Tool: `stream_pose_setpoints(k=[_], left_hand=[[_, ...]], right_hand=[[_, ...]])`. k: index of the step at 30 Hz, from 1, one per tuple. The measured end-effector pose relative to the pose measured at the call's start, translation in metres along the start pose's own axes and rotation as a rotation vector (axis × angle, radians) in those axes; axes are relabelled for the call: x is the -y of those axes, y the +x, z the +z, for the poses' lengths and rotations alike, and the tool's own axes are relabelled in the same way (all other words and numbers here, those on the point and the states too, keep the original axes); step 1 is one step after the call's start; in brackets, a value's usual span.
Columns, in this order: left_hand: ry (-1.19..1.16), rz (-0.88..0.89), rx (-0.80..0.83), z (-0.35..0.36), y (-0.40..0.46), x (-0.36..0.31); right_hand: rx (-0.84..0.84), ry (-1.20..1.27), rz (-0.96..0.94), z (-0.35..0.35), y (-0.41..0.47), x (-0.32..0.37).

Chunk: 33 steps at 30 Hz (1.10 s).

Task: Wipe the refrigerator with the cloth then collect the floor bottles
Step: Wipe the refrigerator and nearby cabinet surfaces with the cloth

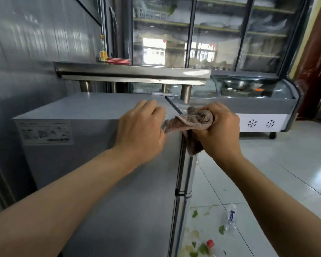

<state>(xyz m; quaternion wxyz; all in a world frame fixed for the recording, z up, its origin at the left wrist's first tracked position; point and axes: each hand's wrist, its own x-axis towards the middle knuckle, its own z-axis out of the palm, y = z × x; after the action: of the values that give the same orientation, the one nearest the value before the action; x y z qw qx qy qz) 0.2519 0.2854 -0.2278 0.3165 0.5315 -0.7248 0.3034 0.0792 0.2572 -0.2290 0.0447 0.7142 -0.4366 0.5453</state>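
Two hands, left hand (141,130) and right hand (218,125), clutch a crumpled brown terry cloth (191,120) on the grey metal refrigerator (104,164); clear plastic bottles (230,217) lie at five o'clock among green leaf scraps (195,213).

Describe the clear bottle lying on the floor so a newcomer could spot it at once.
Start at the grey refrigerator and look down past its front edge to the white tiled floor. Among the green scraps lies a crumpled clear bottle on its side. Its blue-and-white label sets it apart from the red-capped bottle nearer the bottom edge.
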Motion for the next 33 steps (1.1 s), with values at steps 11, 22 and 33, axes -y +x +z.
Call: stream_pose_setpoints(k=[11, 22, 33], left_hand=[[-0.117, -0.028, 0.438, -0.040, 0.045, 0.003], [-0.029, -0.080, 1.034, -0.094, 0.116, -0.007], [-0.097, -0.172, 1.071, -0.171, 0.215, 0.000]], right_hand=[[0.606, 0.135, 0.253, -0.040, 0.042, 0.011], [0.858, -0.011, 0.439, -0.106, 0.128, 0.026], [0.995, -0.031, 0.485, -0.151, 0.227, 0.041]])
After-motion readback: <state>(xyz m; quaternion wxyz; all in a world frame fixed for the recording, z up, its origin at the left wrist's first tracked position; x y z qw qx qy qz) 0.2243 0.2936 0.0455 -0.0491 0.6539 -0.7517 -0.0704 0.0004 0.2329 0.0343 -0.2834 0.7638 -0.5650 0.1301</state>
